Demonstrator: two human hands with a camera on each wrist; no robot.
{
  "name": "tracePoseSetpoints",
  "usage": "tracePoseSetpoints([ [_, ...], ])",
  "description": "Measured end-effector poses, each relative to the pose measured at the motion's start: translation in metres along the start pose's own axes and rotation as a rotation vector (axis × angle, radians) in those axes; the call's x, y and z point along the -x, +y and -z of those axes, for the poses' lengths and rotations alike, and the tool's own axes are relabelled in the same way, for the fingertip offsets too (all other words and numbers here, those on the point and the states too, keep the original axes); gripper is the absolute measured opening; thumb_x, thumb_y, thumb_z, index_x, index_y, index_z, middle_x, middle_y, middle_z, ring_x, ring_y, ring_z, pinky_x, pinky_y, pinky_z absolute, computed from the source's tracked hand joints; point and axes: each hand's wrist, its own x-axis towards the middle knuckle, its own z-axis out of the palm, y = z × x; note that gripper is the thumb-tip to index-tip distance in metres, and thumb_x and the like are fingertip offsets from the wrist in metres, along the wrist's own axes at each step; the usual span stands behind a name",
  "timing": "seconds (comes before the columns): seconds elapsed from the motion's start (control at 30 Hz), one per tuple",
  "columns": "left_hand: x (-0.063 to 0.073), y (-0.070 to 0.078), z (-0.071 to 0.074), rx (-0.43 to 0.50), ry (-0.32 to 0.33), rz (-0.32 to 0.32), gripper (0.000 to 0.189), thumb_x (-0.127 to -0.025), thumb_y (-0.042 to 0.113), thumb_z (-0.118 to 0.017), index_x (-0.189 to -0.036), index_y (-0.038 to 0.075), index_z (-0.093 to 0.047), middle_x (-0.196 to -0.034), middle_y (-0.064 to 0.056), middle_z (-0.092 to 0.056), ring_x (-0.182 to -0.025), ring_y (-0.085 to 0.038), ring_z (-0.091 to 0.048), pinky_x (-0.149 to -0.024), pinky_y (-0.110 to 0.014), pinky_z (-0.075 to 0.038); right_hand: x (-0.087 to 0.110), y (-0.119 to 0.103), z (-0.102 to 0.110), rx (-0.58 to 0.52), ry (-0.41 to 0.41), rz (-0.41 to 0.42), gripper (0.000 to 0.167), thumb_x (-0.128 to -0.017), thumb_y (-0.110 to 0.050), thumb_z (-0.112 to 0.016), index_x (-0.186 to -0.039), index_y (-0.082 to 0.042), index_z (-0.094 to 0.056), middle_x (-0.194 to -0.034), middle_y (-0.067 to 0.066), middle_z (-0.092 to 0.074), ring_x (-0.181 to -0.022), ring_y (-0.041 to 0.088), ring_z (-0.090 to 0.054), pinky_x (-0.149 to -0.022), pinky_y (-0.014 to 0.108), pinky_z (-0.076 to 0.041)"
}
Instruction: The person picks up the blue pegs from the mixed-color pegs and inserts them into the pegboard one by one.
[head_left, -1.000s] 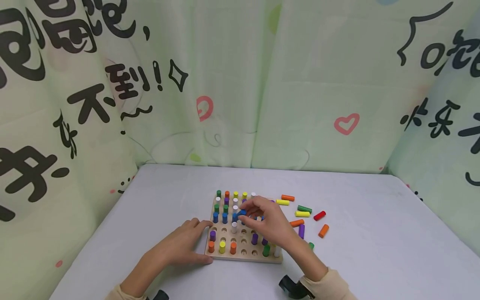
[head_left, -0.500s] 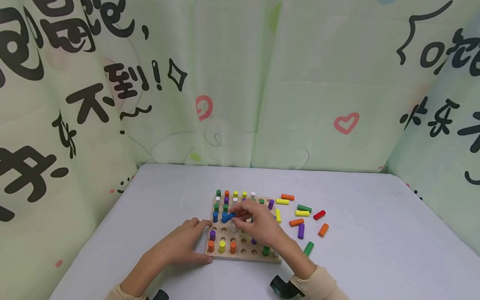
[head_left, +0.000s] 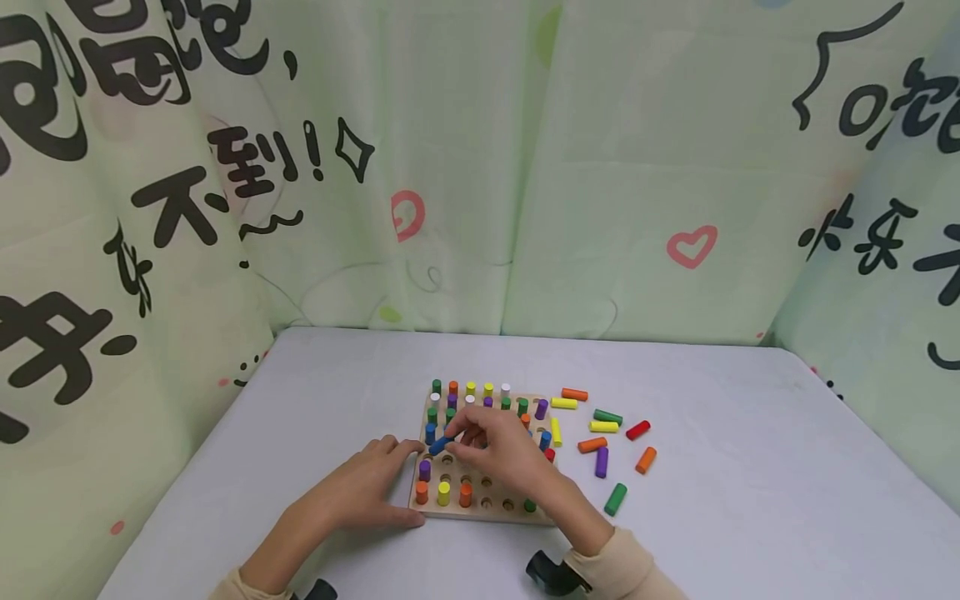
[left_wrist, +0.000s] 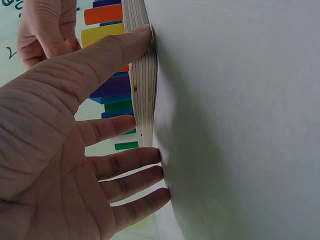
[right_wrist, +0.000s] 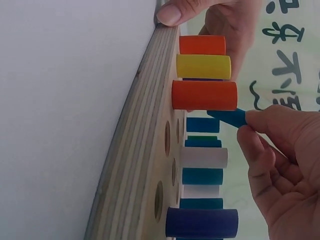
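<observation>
A wooden pegboard [head_left: 480, 512] with upright coloured pegs lies on the table. My left hand [head_left: 367, 490] rests at its near left corner. In the left wrist view the thumb [left_wrist: 117, 49] touches the board's edge and the other fingers are extended. Between thumb and index finger, my right hand [head_left: 498, 446] pinches a blue peg [head_left: 440, 446], tilted above the left end of a row of holes. The right wrist view has this blue peg [right_wrist: 227, 117] behind an orange peg [right_wrist: 205, 95]. My right hand hides the middle of the board.
Loose pegs lie right of the board, among them a green peg [head_left: 615, 499], a purple peg [head_left: 602, 462], a red peg [head_left: 638, 430] and a yellow peg [head_left: 603, 427]. A patterned curtain [head_left: 585, 167] stands behind the white table [head_left: 750, 467].
My right hand has moved left and slightly nearer with the blue peg, from the board's middle to its left side. My left hand stays at the corner.
</observation>
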Motion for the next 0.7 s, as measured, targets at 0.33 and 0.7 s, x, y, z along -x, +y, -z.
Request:
tracePoseSetpoints([
  [0.33,-0.001,0.001,0.001,-0.016,-0.006,0.022,0.084,-0.073,0.047,-0.091,-0.139,0.01,-0.054,-0.124,-0.014,-0.06,-0.113,-0.031,-0.058,-0.099,-0.056,-0.052,-0.005,0.001,-0.009,0.039,-0.028,-0.004,0.005,-0.093,-0.009,-0.076,-0.096,-0.01,-0.072,-0.092,-0.006,-0.068,-0.075,0.007,-0.056,-0.066,0.019,-0.051],
  [0.7,-0.001,0.0,0.001,-0.024,-0.014,0.009,0.086,-0.074,0.048,-0.09,-0.141,0.008,-0.053,-0.122,-0.013,-0.06,-0.11,-0.029,-0.058,-0.098,-0.055,-0.053,-0.008,0.0,-0.014,0.037,-0.038,-0.029,0.005,-0.093,-0.007,-0.074,-0.095,-0.012,-0.072,-0.088,-0.005,-0.065,-0.068,0.008,-0.053,-0.057,0.018,-0.047],
])
